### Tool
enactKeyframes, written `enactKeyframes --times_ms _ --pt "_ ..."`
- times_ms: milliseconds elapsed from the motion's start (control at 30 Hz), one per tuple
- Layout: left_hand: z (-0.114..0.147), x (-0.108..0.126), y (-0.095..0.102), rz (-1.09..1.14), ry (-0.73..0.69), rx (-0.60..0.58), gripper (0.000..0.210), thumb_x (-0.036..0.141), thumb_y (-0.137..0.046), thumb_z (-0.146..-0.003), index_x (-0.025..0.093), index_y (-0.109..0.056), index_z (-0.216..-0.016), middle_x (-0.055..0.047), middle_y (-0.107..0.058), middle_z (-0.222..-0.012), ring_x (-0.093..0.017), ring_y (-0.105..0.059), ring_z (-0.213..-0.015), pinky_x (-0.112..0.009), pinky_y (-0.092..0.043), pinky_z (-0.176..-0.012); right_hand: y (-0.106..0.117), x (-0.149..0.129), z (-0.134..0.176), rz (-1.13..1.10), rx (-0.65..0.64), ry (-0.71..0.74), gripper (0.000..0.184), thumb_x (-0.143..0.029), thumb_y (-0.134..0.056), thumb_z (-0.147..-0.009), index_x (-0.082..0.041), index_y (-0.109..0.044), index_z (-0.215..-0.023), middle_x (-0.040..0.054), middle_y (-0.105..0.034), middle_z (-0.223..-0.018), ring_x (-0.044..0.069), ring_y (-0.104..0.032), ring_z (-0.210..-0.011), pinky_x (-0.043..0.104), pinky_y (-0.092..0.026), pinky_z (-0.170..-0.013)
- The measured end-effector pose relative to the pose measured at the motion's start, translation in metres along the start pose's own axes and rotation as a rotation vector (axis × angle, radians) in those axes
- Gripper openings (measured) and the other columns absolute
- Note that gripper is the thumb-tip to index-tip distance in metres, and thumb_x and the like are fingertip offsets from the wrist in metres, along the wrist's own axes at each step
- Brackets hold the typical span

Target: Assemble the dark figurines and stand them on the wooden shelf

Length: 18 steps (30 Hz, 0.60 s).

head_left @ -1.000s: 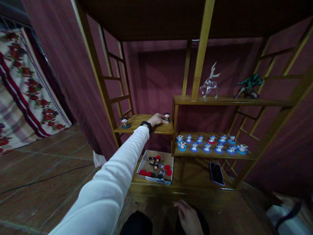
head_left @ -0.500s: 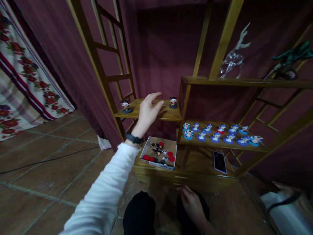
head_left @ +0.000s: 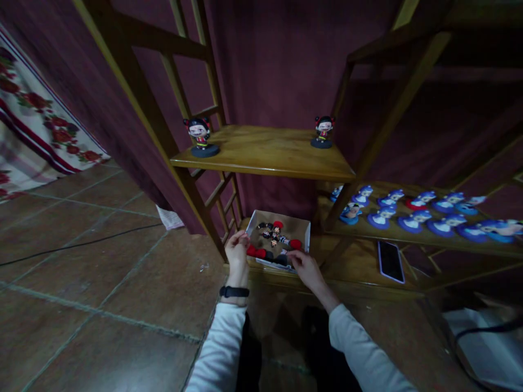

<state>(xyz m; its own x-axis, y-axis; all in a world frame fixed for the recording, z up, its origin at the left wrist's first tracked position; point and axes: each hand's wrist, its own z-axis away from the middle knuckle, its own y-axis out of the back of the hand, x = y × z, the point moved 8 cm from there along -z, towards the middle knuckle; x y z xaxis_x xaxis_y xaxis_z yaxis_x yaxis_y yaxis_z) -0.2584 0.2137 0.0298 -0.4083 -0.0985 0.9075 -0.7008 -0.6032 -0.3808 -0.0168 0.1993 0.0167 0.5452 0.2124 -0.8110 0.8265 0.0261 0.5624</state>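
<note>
A shallow cardboard box (head_left: 308, 231) holds several small dark-haired figurines (head_left: 275, 235) and round bases, some red (head_left: 295, 244) and some dark. My left hand (head_left: 237, 253), with a black band at its wrist, is at the box's left side. Its fingers are curled together, with a reddish patch at the tips that I cannot identify. My right hand (head_left: 306, 269) reaches over the front right corner, thumb and fingers pinched beside a figurine; what they grip is hidden. On the shelf above, one figurine (head_left: 200, 136) stands upright on a dark base at the left, another (head_left: 323, 132) at the right.
The wooden shelf (head_left: 261, 155) overhangs behind the box. Blue-and-white figurines (head_left: 412, 218) stand in two rows on a lower shelf at right. A phone (head_left: 390, 262) lies on the bottom board. A cable (head_left: 81, 245) runs across the tiled floor at left.
My left hand has come down from the upper shelf to the box's left side. My right hand has risen from my knee to the box's front right corner. The view has moved closer.
</note>
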Motion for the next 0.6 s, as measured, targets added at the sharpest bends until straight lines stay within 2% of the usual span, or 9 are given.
enactKeyframes --times_ms 100,200,267,367,467,600 --pt "-0.015 -0.011 -0.008 0.069 0.077 0.028 0.022 0.014 -0.067 -0.06 0.014 -0.064 -0.082 -0.003 -0.064 -0.075 -0.009 -0.06 -0.063 -0.021 -0.045 -0.061 -0.028 0.001 -0.055 0.094 -0.038 0.011 0.027 -0.019 -0.043 -0.083 -0.026 -0.065 -0.097 0.0026 -0.069 -0.1 0.018 -0.064 -0.091 0.031 -0.047 -0.084" --pt "-0.02 -0.023 -0.019 0.16 0.233 0.0 0.023 0.007 -0.061 -0.063 0.014 -0.063 -0.085 -0.005 -0.065 -0.078 -0.009 -0.061 -0.065 -0.019 -0.045 -0.059 -0.067 0.003 -0.104 0.191 -0.147 0.036 0.033 -0.012 -0.042 -0.082 -0.025 -0.063 -0.104 0.0038 -0.065 -0.111 0.017 -0.06 -0.102 0.029 -0.043 -0.09" --pt "-0.022 -0.026 -0.021 0.183 0.301 -0.012 0.024 0.004 -0.059 -0.064 0.014 -0.062 -0.086 -0.005 -0.066 -0.078 -0.009 -0.062 -0.066 -0.018 -0.046 -0.057 -0.093 0.006 -0.127 0.262 -0.25 0.072 0.037 -0.01 -0.041 -0.081 -0.024 -0.061 -0.11 0.0042 -0.06 -0.119 0.017 -0.056 -0.109 0.029 -0.04 -0.094" --pt "-0.028 -0.021 -0.016 0.185 0.312 -0.019 0.025 0.004 -0.057 -0.066 0.015 -0.061 -0.088 -0.004 -0.065 -0.077 -0.009 -0.062 -0.065 -0.017 -0.046 -0.056 -0.122 0.014 -0.143 0.369 -0.399 0.105 0.042 -0.008 -0.046 -0.077 -0.022 -0.057 -0.114 0.0048 -0.056 -0.125 0.018 -0.049 -0.116 0.031 -0.035 -0.1" --pt "-0.034 -0.014 -0.011 0.162 0.289 -0.04 0.025 0.004 -0.056 -0.067 0.015 -0.061 -0.09 -0.003 -0.065 -0.076 -0.008 -0.062 -0.064 -0.016 -0.046 -0.056 -0.13 0.018 -0.145 0.374 -0.443 0.13 0.045 -0.001 -0.05 -0.07 -0.02 -0.059 -0.109 0.0062 -0.055 -0.124 0.017 -0.046 -0.118 0.03 -0.031 -0.102" --pt "-0.036 -0.014 -0.013 0.096 0.303 -0.118 0.022 0.007 -0.058 -0.069 0.015 -0.062 -0.089 -0.003 -0.066 -0.08 -0.008 -0.062 -0.067 -0.017 -0.045 -0.057 -0.119 0.014 -0.147 0.34 -0.405 0.116 0.035 0.0 -0.049 -0.07 -0.018 -0.063 -0.097 0.0051 -0.059 -0.112 0.013 -0.051 -0.108 0.026 -0.033 -0.096"
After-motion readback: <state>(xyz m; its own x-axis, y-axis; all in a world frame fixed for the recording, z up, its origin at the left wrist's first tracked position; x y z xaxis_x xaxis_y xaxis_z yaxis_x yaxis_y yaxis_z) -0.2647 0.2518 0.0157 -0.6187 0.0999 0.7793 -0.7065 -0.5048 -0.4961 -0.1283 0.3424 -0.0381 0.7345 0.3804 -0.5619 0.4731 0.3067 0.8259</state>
